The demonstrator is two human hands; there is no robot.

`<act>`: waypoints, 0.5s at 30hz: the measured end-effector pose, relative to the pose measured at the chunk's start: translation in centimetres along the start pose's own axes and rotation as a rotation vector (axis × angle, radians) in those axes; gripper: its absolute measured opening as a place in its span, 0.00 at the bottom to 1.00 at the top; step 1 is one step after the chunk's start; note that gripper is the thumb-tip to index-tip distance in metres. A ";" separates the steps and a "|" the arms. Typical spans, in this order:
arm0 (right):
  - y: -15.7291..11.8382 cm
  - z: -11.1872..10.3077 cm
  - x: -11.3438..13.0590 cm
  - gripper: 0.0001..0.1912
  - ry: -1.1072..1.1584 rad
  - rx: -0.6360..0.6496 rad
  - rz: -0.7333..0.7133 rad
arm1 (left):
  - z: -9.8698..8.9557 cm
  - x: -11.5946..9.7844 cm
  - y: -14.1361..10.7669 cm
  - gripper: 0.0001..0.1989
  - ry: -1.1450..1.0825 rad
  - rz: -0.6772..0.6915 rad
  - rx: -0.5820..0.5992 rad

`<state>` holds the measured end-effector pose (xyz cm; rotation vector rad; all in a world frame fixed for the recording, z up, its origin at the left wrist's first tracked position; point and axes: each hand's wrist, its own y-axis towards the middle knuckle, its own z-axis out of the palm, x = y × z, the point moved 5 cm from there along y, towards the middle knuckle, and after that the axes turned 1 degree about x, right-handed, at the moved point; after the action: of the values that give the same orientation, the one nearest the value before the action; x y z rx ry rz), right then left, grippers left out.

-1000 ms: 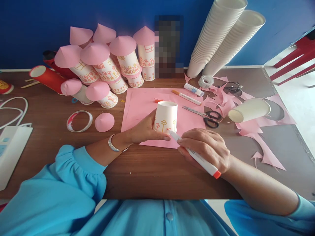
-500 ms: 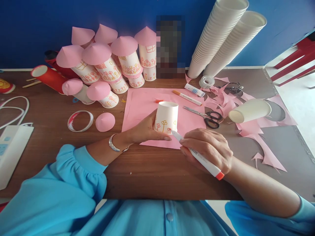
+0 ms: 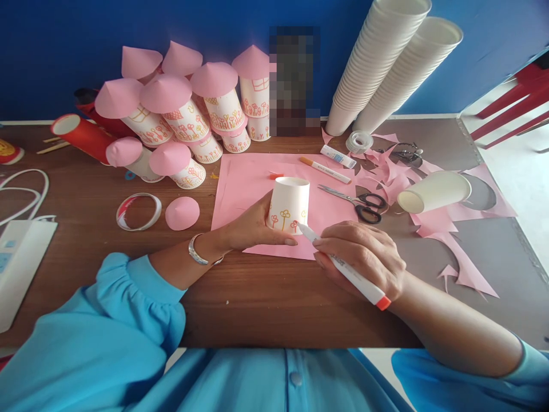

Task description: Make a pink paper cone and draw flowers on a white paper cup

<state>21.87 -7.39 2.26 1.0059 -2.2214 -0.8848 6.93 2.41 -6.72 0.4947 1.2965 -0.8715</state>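
My left hand (image 3: 256,226) is wrapped round a white paper cup (image 3: 290,197), thumb along its lower edge. Orange and yellow flowers are drawn near the bottom of the cup. In my right hand (image 3: 364,254) is a white marker pen (image 3: 360,284) with an orange end, its tip touching the cup's lower right side. Under the cup lies a pink paper sheet (image 3: 244,183). An orange pen cap (image 3: 277,176) rests just behind the cup. To the right, a pair of scissors (image 3: 358,201) with black handles lies partly on the sheet.
Decorated cup towers (image 3: 180,123) with pink cone roofs stand at the back left. Tall cup stacks (image 3: 377,57) lean on the blue wall. Paper scraps (image 3: 467,263) and a cup lying on its side (image 3: 435,191) are at right. A tape roll (image 3: 156,214) and pink cone (image 3: 182,213) sit left.
The orange flower at the marker's tip has gained a little more line. Both hands keep nearly the same place and hold; the view has shifted slightly.
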 end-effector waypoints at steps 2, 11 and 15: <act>0.0 0.0 0.0 0.08 -0.015 0.000 0.008 | -0.1 0.2 0.0 0.36 -0.016 0.000 0.000; 0.1 0.0 0.1 0.06 -0.024 0.014 0.019 | -0.1 0.1 -0.1 0.38 -0.031 -0.012 -0.003; 0.1 0.0 0.2 0.06 -0.018 0.007 0.012 | -0.1 -0.1 -0.1 0.40 -0.027 -0.005 -0.012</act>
<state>21.73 -7.45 2.39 0.9902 -2.2450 -0.8838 6.84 2.46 -6.62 0.4685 1.2782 -0.8714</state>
